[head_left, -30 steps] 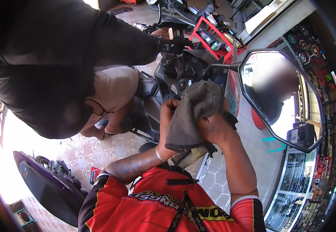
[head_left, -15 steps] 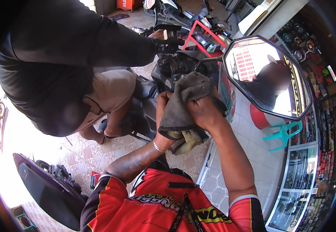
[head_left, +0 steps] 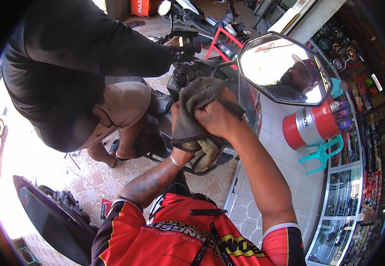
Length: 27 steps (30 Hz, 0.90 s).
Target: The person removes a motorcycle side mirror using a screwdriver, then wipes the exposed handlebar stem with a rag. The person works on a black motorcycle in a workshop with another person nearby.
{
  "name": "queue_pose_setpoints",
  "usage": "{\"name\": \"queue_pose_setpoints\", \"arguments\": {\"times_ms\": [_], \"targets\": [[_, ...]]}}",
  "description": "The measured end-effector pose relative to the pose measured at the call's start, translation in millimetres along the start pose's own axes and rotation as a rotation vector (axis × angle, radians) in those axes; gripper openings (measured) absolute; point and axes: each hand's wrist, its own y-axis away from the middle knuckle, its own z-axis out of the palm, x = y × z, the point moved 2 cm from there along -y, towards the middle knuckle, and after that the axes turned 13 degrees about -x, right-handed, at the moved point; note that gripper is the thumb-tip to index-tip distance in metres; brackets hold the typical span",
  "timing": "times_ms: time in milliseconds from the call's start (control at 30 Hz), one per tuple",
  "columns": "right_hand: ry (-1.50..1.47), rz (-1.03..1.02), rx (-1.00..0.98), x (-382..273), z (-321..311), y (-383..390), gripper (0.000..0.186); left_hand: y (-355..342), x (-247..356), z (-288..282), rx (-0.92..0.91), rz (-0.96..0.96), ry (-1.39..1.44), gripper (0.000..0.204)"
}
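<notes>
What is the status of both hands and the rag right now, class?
Both hands closed on rag: right hand on top, left hand mostly hidden beneath. Grey rag bunched over scooter. Second person close alongside.

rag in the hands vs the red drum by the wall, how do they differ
The rag is grey-brown, soft and crumpled, draped over the left hand and pressed by the right hand. The red drum is rigid and round with a silver band, and it stands on the tiled floor, untouched. The rag is dull; the drum is glossy.
</notes>
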Motion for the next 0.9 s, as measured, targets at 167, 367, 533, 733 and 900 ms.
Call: {"name": "queue_pose_setpoints", "arguments": {"times_ms": [167,367,533,733,900], "targets": [[0.069,-0.156,0.107,16.5,15.0,1.6,0.021,1.8,-0.8,-0.4,0.066,0.011,0.114,0.054],[0.436,-0.374,0.153,22.9,18.6,5.5,0.019,2.2,-0.6,2.0,0.059,0.025,0.037,0.051],[0.376,-0.381,0.166,29.7,25.6,7.1,0.020,0.0,-4.5,6.1,0.115,-0.008,0.370,0.052],[-0.608,0.187,0.090,30.7,35.6,18.5,0.021,2.3,-13.8,1.8,0.078,-0.071,0.229,0.042],[-0.661,0.061,0.402,22.8,30.1,35.8,0.018,2.2,-13.6,0.0,0.066,-0.178,0.497,0.050]]}}
